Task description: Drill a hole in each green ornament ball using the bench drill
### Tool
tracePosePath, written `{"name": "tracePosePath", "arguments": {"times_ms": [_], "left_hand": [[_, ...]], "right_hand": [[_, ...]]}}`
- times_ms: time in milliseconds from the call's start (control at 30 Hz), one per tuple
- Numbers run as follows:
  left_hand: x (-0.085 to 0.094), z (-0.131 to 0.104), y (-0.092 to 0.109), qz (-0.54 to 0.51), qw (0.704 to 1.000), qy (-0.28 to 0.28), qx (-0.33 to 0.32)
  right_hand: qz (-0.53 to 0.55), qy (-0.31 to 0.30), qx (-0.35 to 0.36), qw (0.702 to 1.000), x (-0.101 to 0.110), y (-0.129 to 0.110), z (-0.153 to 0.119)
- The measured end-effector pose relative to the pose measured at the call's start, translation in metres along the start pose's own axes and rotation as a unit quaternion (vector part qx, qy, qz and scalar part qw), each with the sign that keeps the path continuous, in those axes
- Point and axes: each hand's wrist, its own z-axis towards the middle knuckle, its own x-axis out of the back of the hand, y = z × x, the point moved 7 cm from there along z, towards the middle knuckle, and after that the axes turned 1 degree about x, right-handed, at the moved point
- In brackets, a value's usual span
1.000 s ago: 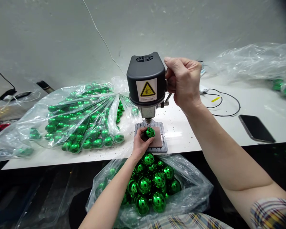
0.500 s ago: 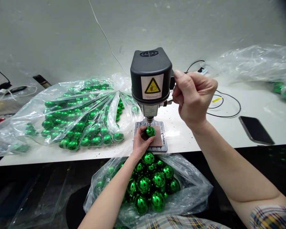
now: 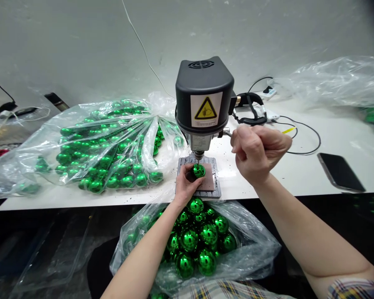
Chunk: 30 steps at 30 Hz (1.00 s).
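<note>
A black bench drill press (image 3: 204,91) with a yellow warning label stands at the table's front edge. My left hand (image 3: 186,185) grips a shiny green ball (image 3: 199,170) between thumb and fingers on the brown pad (image 3: 208,176) of the drill's base. Directly above, the chuck (image 3: 198,155) points its bit down at the top of the ball; whether the tip has gone in I cannot tell. To the right of the drill head, my right hand (image 3: 258,149) is closed around the feed lever (image 3: 227,132), most of which the fingers hide.
An open plastic bag (image 3: 255,253) of green balls lies in front of the table edge, below my forearms. A larger clear bag (image 3: 46,145) of green balls spreads over the left side. On the right are a phone (image 3: 341,172), a headset-like strap (image 3: 252,108), cables and another bag (image 3: 343,85).
My right hand has come down with the lever, uncovering the black strap behind it. The left hand still holds the ball in place on the pad. The view has shifted slightly.
</note>
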Motion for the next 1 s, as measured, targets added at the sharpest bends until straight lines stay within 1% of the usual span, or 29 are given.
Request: {"name": "tracePosePath", "arguments": {"times_ms": [133,233,333,433,600,667,700,733,767,833,900,933,1000], "left_hand": [[0.0,0.0,0.001,-0.003,1.0,0.001,0.005],[0.001,0.0,0.003,-0.003,1.0,0.002,0.014],[0.001,0.0,0.002,-0.002,1.0,0.005,0.018],[0.001,0.001,0.0,0.005,1.0,0.007,0.012],[0.002,0.0,0.001,0.011,1.0,0.0,-0.004],[0.003,0.0,0.0,0.006,1.0,-0.001,-0.002],[0.003,0.001,0.0,0.005,1.0,0.0,-0.001],[0.003,0.002,-0.002,0.005,1.0,0.002,0.0],[0.002,0.003,-0.003,0.005,1.0,0.002,0.0],[0.0,0.005,-0.004,0.002,1.0,0.001,0.005],[0.001,0.004,0.001,0.011,1.0,0.008,0.009],[0.006,0.002,0.007,0.026,0.999,0.02,0.009],[0.024,-0.007,0.028,0.082,0.995,0.05,0.008]], "right_hand": [[0.036,-0.029,0.029,0.999,0.002,0.002,-0.009],[0.027,-0.057,0.044,0.997,0.003,0.005,-0.014],[0.022,-0.061,0.064,0.996,0.005,0.005,-0.016],[0.028,-0.07,0.108,0.991,0.002,0.0,-0.016],[0.032,-0.106,0.189,0.976,-0.002,-0.01,-0.021],[0.033,-0.128,0.209,0.969,-0.004,-0.012,-0.024],[0.032,-0.13,0.208,0.969,-0.005,-0.012,-0.023],[0.03,-0.123,0.194,0.973,-0.005,-0.012,-0.02],[0.028,-0.101,0.166,0.981,-0.004,-0.01,-0.013],[0.029,-0.04,0.074,0.996,-0.003,-0.002,0.006],[0.041,0.005,-0.028,0.999,-0.005,0.007,0.026],[0.051,0.017,-0.072,0.996,-0.008,0.012,0.035],[0.068,0.02,-0.136,0.988,-0.013,0.019,0.048]]}}
